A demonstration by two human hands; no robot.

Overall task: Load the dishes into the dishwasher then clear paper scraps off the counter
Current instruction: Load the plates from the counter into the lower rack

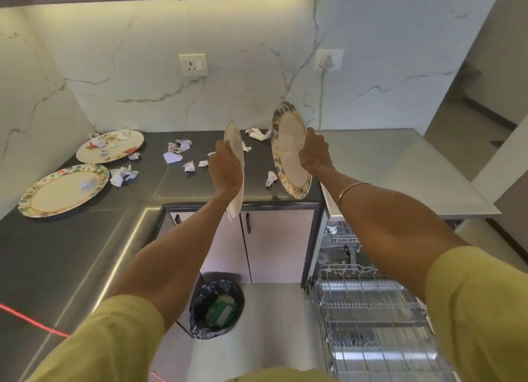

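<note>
Nearest, the dishwasher rack (371, 324) stands pulled out and bare, above it the left hand (225, 170) grips a pale plate (235, 164) and the right hand (315, 153) a floral plate (288, 150), both on edge over the dark counter (85, 238), with paper scraps (177, 153) beyond; no writing is readable.

Four plates in all: one (236, 164) gripped by the left hand's fingers (221, 150), one (289, 150) by the right hand's fingers (311, 134), and two on the counter (71, 244) left of the left fingers, (110, 146) and (63, 190). Roughly a dozen paper scraps (173, 157) lie around. One bin (217, 307), one rack (371, 324), two sockets (193, 64).
</note>
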